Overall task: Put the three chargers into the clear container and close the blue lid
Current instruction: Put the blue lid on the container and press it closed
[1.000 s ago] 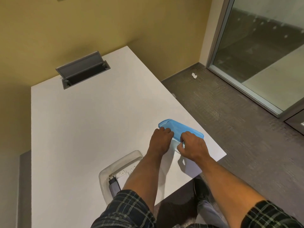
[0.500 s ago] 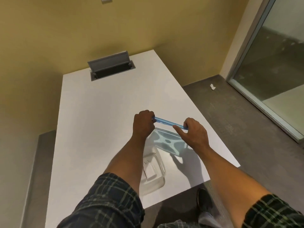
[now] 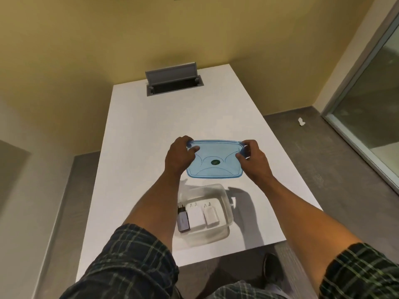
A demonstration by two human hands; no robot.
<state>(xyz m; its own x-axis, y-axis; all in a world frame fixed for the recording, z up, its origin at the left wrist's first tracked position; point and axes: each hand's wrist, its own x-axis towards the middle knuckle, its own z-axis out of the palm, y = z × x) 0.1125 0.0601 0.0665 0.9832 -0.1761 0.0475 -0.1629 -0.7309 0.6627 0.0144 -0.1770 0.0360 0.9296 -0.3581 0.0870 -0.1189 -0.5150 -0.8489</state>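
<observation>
1. Head view, centre of the frame: the blue lid (image 3: 213, 159) is being held in the air above the white table (image 3: 133, 147), flat and facing the camera, with a dark round mark at its middle.
2. The lid's left end is being gripped by the left hand (image 3: 179, 155), fingers curled over the far edge and thumb pressed on the top face.
3. The lid's right end is being pinched by the right hand (image 3: 252, 156) in the same way.
4. Below the lid, lower centre, the clear container (image 3: 226, 212) is being left open on the table near its front edge.
5. Three chargers are being kept inside it, side by side: a dark charger (image 3: 183, 221) at the left, a white charger (image 3: 196, 216) in the middle, a smaller white charger (image 3: 211, 215) at the right, prongs pointing away.
6. At the upper centre, a grey cable hatch (image 3: 172, 80) is being shown open in the table's far end.
</observation>
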